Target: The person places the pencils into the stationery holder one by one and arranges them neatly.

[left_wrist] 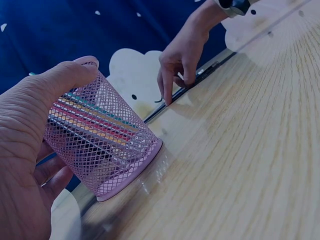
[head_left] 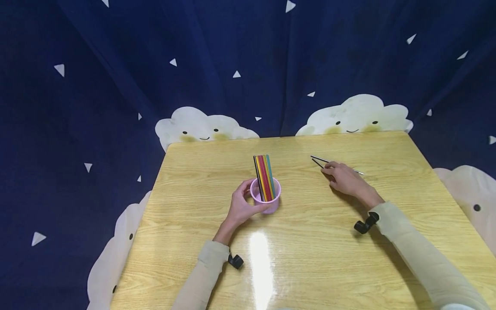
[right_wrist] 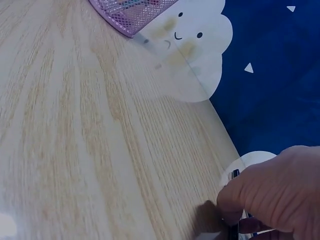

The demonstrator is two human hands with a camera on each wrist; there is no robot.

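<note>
My left hand point(head_left: 241, 209) grips a pink mesh pen cup point(head_left: 272, 208) from its left side, thumb across the near side. In the left wrist view the cup point(left_wrist: 107, 145) stands on the table. Several slim coloured pencils point(head_left: 265, 176), in black, yellow, red and teal, lean inside it. Over to the right, my right hand point(head_left: 345, 178) pinches a dark pen point(head_left: 317, 163) lying on the table, fingertips down at the wood. A second dark pen point(head_left: 319, 159) with a silvery end lies close beside it, partly hidden under the hand.
The wooden table point(head_left: 310, 258) extends around both hands, with a bright light reflection near its front. Behind it hangs a dark blue curtain point(head_left: 263, 43) with white triangles and smiling clouds. A small black camera point(head_left: 366, 224) sits on the right wrist, another point(head_left: 235, 261) on the left.
</note>
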